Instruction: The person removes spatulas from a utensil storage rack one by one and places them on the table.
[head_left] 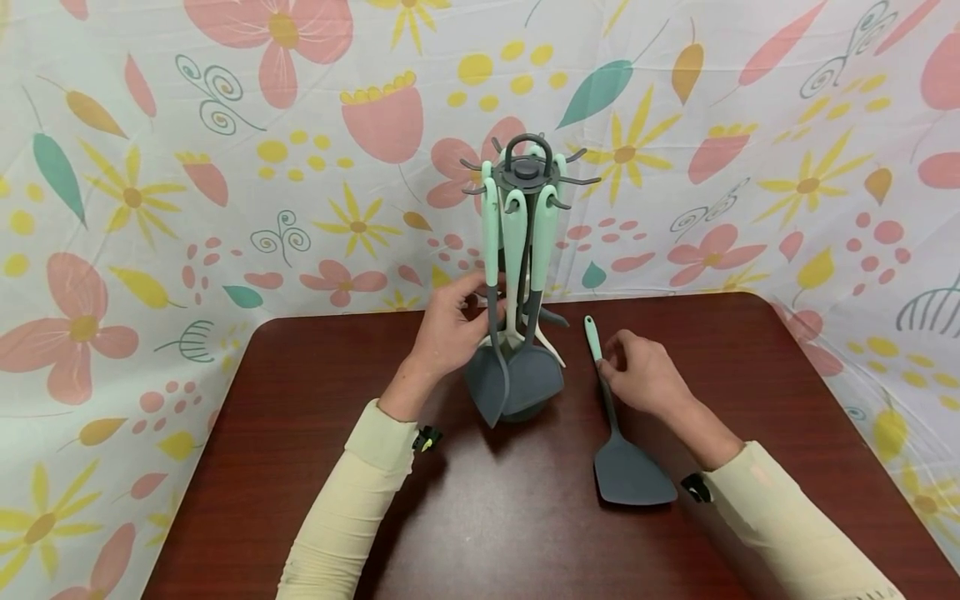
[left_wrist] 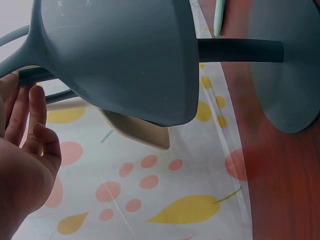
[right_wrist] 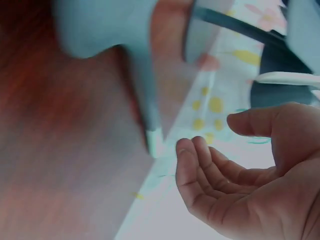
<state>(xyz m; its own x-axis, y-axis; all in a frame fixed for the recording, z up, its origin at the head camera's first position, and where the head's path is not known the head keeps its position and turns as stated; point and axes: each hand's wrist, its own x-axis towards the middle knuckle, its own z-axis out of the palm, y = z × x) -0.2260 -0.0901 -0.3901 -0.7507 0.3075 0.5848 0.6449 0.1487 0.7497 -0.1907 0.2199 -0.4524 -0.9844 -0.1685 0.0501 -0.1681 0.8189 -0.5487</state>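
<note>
Looks mostly done: several utensils [head_left: 514,250] hang on the stand [head_left: 525,173], right by the left hand [head_left: 450,325], some in front of its fingers. That hand seems curled round the stand's post, grip partly hidden. Only spatula [head_left: 633,479] seen off the stand lies flat on the table [head_left: 300,458], handle just beside the right hand [head_left: 637,371], blade nearer its wrist. Right hand is loose, thumb and fingers apart, holding nothing. Can't tell if rear hooks are full.

You're in a cloth-screened work spot, room type unclear: floral fabric [head_left: 360,225] hangs behind and beside your reddish-brown counter [head_left: 300,417].
</note>
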